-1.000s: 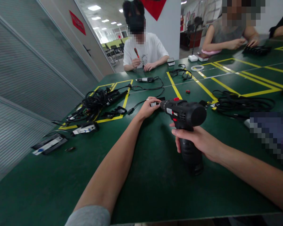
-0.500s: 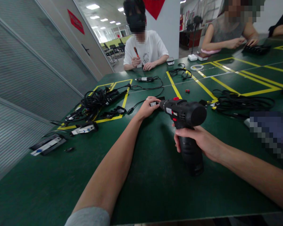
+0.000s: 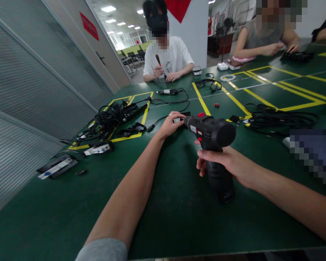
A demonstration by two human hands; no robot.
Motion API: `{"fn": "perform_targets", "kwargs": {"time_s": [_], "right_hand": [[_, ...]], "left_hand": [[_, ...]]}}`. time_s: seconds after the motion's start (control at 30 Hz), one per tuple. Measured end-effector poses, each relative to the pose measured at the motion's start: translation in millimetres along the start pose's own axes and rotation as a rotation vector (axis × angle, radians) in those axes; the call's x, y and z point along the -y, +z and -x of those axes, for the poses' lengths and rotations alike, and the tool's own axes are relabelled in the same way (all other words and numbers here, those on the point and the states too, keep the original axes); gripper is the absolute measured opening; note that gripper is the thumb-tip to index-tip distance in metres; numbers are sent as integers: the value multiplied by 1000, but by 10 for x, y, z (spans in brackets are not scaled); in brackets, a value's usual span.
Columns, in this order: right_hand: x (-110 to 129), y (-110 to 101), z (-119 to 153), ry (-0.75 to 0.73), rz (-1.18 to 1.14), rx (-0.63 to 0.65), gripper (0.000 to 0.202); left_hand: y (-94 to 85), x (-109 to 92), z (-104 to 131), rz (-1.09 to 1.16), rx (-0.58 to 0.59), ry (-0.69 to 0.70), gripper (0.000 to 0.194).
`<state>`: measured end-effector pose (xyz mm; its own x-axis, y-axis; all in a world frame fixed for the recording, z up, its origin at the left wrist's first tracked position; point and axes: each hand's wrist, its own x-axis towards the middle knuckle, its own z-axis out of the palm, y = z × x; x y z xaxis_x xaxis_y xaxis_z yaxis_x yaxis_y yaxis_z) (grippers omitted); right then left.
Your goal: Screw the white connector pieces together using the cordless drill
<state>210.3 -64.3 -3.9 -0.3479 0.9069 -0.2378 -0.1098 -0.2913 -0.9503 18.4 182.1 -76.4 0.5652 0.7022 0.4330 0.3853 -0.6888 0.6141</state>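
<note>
My right hand [image 3: 216,159] is wrapped round the grip of a black cordless drill [image 3: 210,130] with red buttons. The drill points forward and left, its chuck end close to the fingers of my left hand [image 3: 171,125]. Under those fingers lies a small black device with a white label [image 3: 177,120], pressed against the table. The drill's front end covers part of this device, so I cannot tell whether the tip touches it. A thin black cable [image 3: 158,122] runs near my left hand.
A heap of black cables [image 3: 112,116] lies on the left, with labelled black casings [image 3: 58,166] nearer me. Another cable bundle [image 3: 282,117] is at right. A pen-shaped tool [image 3: 167,91] lies beyond my hands. Across the green table [image 3: 179,203], a person [image 3: 167,59] holds a screwdriver [image 3: 158,59].
The drill's rear end has shifted slightly left in my right hand. My left hand keeps its place on the device.
</note>
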Motion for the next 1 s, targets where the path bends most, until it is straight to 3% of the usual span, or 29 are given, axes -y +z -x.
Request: {"fn": "perform_targets", "kwargs": {"time_s": [0.2,0.43,1.0], "right_hand": [[99,-52,1,92,112,173,31],[27,8,-2,35,-30,85,45],[-41,12,-21,-33,-75,41,24]], "left_hand": [[-8,-46,2,2,4,-28,30],[-10,-58,2,1,4,-18,29],[-8,-37,0,-8,0,4,29]]}}
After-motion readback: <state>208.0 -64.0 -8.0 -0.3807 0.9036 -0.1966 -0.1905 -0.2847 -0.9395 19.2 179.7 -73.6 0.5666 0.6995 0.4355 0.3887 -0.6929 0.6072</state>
